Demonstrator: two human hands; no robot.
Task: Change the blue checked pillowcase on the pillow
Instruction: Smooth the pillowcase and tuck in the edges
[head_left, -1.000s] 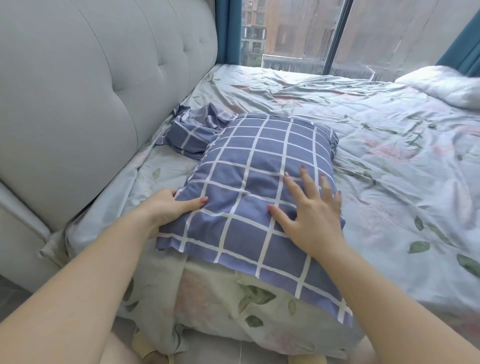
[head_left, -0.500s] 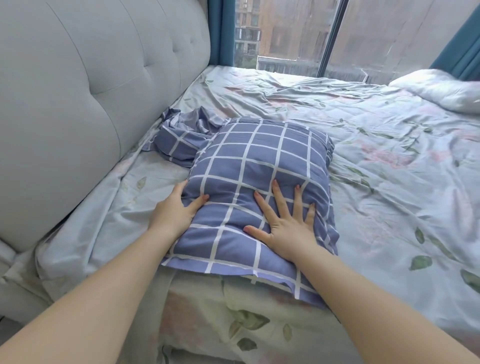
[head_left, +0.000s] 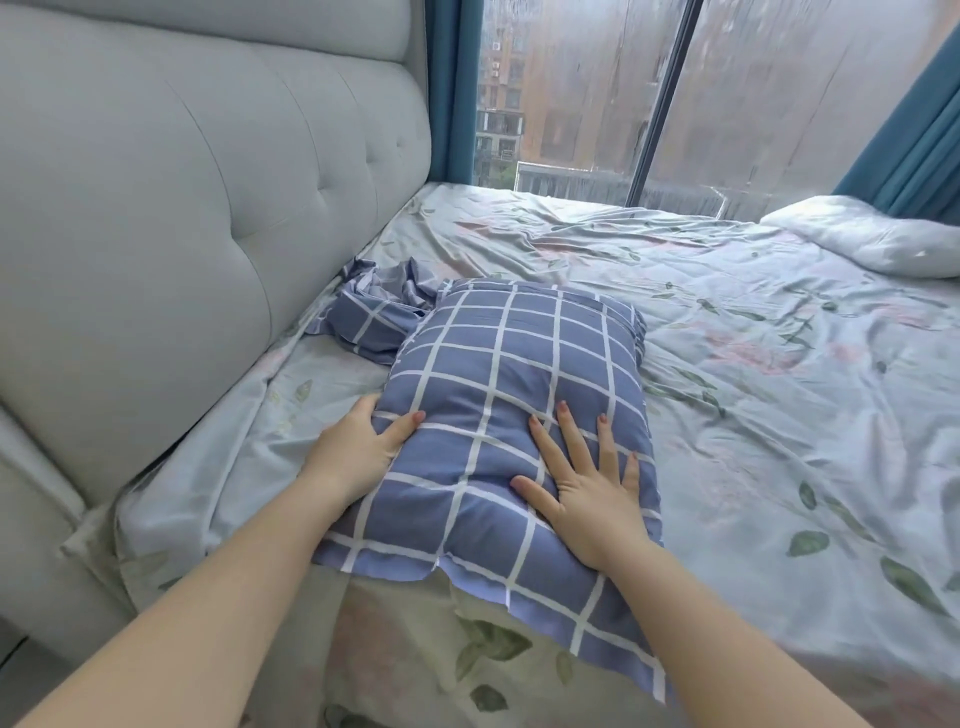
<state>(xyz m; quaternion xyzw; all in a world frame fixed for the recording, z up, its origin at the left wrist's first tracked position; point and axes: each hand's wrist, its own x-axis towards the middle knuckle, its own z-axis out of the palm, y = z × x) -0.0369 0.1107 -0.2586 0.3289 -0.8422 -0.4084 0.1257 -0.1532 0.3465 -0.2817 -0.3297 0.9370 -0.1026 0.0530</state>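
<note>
The blue checked pillowcase (head_left: 519, 364), filled out by its pillow, lies on the bed just out from the headboard (head_left: 182, 234). Its long axis runs alongside the headboard, away from the person and toward the window. The loose flap (head_left: 571, 613) is at the near end and droops over the edge of the mattress.

The left hand (head_left: 358, 452) cups the edge nearest the headboard. Its thumb lies over the top and its fingers drop out of sight down the side, so I can't tell how much cloth they have caught. The right hand (head_left: 587, 499) lies flat on top with its fingers spread and straight. It presses down on the side away from the headboard and holds nothing.

To my eye both hands sit toward the open end, with the length of the pillow stretching away from them. Any pull on the case would have to come back along that line.

A second crumpled checked cloth (head_left: 379, 322) sits against the foot of the headboard, touching the pillow's far corner. The leaf-print sheet (head_left: 753, 415) spreads outward from there.
</note>
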